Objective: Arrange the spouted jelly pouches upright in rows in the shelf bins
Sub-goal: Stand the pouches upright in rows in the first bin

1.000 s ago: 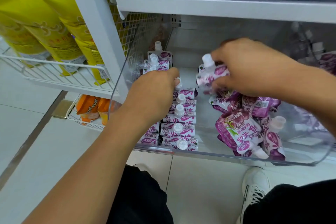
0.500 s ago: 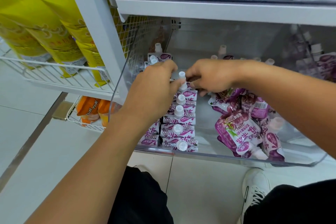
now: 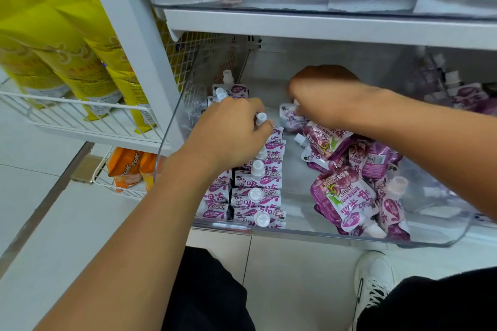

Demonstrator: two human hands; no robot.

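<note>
A clear plastic bin [image 3: 295, 234] on the low shelf holds purple-and-white spouted jelly pouches. Rows of upright pouches [image 3: 256, 188] with white caps fill its left side. A loose heap of pouches [image 3: 349, 183] lies flat on the right. My left hand [image 3: 231, 134] rests on top of the upright rows, its fingers curled round the white cap of the rearmost pouch [image 3: 261, 119]. My right hand [image 3: 322, 97] reaches over the back of the heap and pinches a pouch [image 3: 289, 115] by its top.
A white shelf board [image 3: 322, 27] hangs close above the bin, with silver snack bags on it. Yellow bags [image 3: 67, 56] fill a wire basket on the left. More purple pouches [image 3: 462, 94] sit in the neighbouring bin. My shoe [image 3: 373, 277] stands on the tiled floor.
My right hand let go of the pouch it set at the back of the row and moved right to the heap, taking another pouch. My left hand stayed on the row.
</note>
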